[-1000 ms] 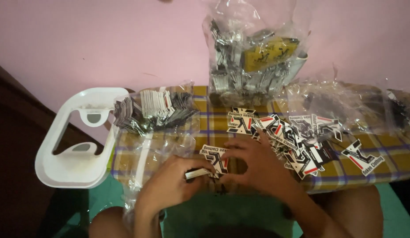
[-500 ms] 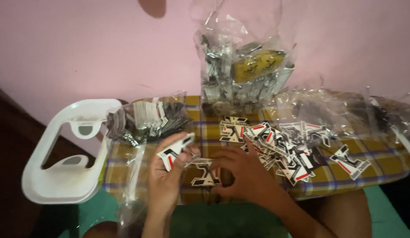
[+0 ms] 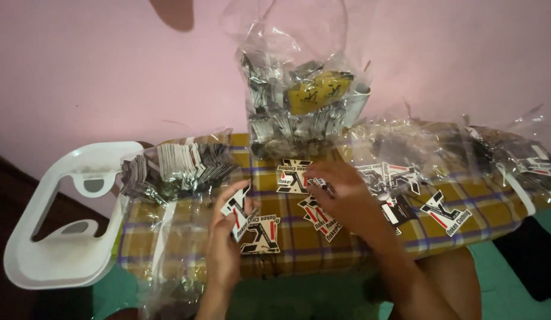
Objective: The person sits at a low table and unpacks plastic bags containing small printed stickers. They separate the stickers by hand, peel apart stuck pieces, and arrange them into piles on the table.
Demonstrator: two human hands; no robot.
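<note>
My left hand (image 3: pixel 227 240) holds a small stack of die-cut letter-shaped stickers (image 3: pixel 237 212), white with black and red, upright above the plaid cloth (image 3: pixel 186 237). My right hand (image 3: pixel 340 192) reaches forward over the loose stickers, its fingertips pinching one sticker (image 3: pixel 318 185) beside another that lies flat (image 3: pixel 292 176). More loose stickers lie under and around it: one (image 3: pixel 262 234) just below my left hand's stack, others (image 3: pixel 323 220) at centre and one (image 3: pixel 446 214) to the right.
A tall clear bag (image 3: pixel 299 101) of packed stickers stands against the pink wall. A flatter clear bag (image 3: pixel 177 169) of stacked stickers lies at left, crinkled plastic (image 3: pixel 500 154) at right. A white plastic stool (image 3: pixel 68 219) stands left of the cloth. Green floor below.
The view has shifted. My left hand stays raised with its stickers; my right hand has moved forward from the sticker near my left hand to one farther up the cloth.
</note>
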